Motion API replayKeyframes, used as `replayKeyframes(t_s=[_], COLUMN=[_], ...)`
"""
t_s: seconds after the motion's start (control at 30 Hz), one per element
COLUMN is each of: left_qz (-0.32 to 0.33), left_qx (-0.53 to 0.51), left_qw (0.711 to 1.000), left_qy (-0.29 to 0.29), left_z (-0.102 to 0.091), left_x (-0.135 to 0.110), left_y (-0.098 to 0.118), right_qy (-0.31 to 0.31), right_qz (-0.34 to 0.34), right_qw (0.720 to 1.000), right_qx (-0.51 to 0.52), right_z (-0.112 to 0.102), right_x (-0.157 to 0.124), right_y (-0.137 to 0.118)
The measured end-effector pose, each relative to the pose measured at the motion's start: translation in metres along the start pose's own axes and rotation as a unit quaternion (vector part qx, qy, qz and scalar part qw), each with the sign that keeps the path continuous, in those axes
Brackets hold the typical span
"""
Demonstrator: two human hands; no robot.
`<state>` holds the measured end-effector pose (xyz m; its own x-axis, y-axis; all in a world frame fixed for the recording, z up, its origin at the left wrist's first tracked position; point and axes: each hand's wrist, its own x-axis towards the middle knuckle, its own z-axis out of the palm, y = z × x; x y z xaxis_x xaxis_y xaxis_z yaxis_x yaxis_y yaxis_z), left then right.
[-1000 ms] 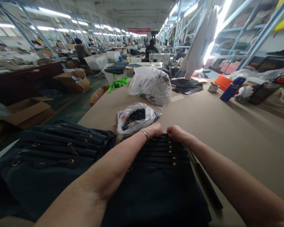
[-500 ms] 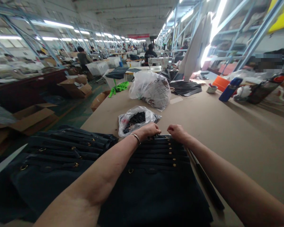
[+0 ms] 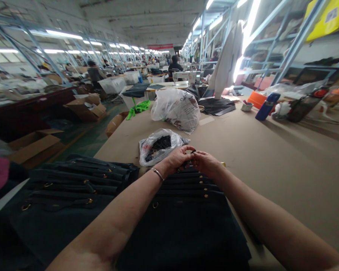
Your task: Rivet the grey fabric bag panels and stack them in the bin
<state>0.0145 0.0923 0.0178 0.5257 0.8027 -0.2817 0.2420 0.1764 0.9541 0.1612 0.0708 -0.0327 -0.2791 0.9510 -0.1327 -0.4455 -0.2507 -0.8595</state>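
Observation:
A stack of dark navy leather pieces with straps and brass rivets lies on the brown table right in front of me. My left hand and my right hand meet at the stack's far edge, fingers pinched together on a small dark piece between them. A bracelet circles my left wrist. Just beyond the hands lies a clear plastic bag of small black parts. A second stack of the same navy pieces lies to the left.
A large white plastic bag stands farther back on the table. At the right edge are a blue bottle, an orange box and a dark bag. Cardboard boxes stand on the floor at left. People sit at sewing machines far back.
Both hands have lifted off the stack's far edge and come together, pinching a small dark piece between them. The camera view shifted slightly.

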Motion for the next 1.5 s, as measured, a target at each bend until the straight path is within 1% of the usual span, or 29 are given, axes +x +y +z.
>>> replayKeyframes(t_s=[0.13,0.2,0.27,0.37,0.43,0.47,0.5,0.53,0.6,0.63,0.67,0.7,0.73,0.77,0.83,0.87,0.93,1.07,1.23,1.37,1.5], left_qz=[0.004,0.006,-0.002,-0.040,-0.079,-0.097,-0.113,-0.124,-0.134,-0.137,-0.142,-0.146,-0.149,-0.149,-0.138,-0.128,-0.110,-0.094,-0.083,-0.078,-0.077], left_qx=[0.036,0.055,0.072,0.071,0.038,0.015,-0.009,-0.031,-0.051,-0.045,-0.031,-0.010,0.018,0.051,0.148,0.202,0.293,0.373,0.436,0.460,0.466], left_qw=[0.999,0.998,0.997,0.995,0.994,0.994,0.993,0.992,0.990,0.989,0.989,0.989,0.988,0.987,0.979,0.971,0.950,0.923,0.896,0.884,0.881], left_qy=[0.002,0.009,0.027,0.066,0.062,0.048,0.031,0.016,-0.002,-0.007,-0.013,-0.017,-0.019,-0.018,-0.001,0.011,0.025,0.026,0.019,0.012,0.007], left_z=[0.006,0.007,0.007,0.006,0.006,0.006,0.006,0.006,0.006,0.006,0.006,0.005,0.005,0.006,0.007,0.008,0.011,0.018,0.021,0.019,0.019], left_x=[0.000,-0.001,0.000,0.001,0.002,0.003,0.003,0.004,0.005,0.005,0.006,0.006,0.007,0.008,0.011,0.013,0.018,0.028,0.032,0.031,0.031], left_y=[-0.003,-0.003,-0.001,0.003,0.004,0.005,0.005,0.005,0.003,0.002,0.001,0.000,-0.001,-0.001,-0.001,-0.001,0.000,0.001,-0.001,0.000,0.001], right_qy=[0.039,0.067,0.091,0.104,0.102,0.099,0.094,0.087,0.071,0.061,0.052,0.047,0.046,0.053,0.083,0.097,0.111,0.108,0.112,0.092,0.068], right_qz=[-0.024,-0.049,-0.070,-0.104,-0.139,-0.162,-0.188,-0.214,-0.259,-0.272,-0.276,-0.273,-0.266,-0.248,-0.182,-0.144,-0.078,-0.021,0.015,0.026,0.038], right_qw=[0.999,0.994,0.985,0.953,0.925,0.909,0.886,0.857,0.780,0.742,0.714,0.703,0.702,0.710,0.740,0.754,0.770,0.767,0.761,0.763,0.758], right_qx=[-0.030,-0.070,-0.132,-0.265,-0.338,-0.372,-0.413,-0.461,-0.566,-0.610,-0.641,-0.655,-0.659,-0.658,-0.642,-0.633,-0.624,-0.632,-0.639,-0.639,-0.648], right_z=[0.000,-0.004,-0.011,-0.021,-0.027,-0.028,-0.030,-0.031,-0.031,-0.031,-0.031,-0.031,-0.030,-0.030,-0.030,-0.031,-0.033,-0.038,-0.043,-0.047,-0.047], right_x=[0.004,0.006,0.008,0.005,0.001,-0.002,-0.004,-0.006,-0.010,-0.011,-0.012,-0.012,-0.012,-0.012,-0.011,-0.010,-0.008,-0.004,-0.001,0.002,0.003], right_y=[0.003,-0.001,-0.007,-0.015,-0.017,-0.017,-0.016,-0.014,-0.009,-0.007,-0.005,-0.003,-0.002,-0.002,-0.003,-0.004,-0.007,-0.006,0.001,0.001,-0.002])
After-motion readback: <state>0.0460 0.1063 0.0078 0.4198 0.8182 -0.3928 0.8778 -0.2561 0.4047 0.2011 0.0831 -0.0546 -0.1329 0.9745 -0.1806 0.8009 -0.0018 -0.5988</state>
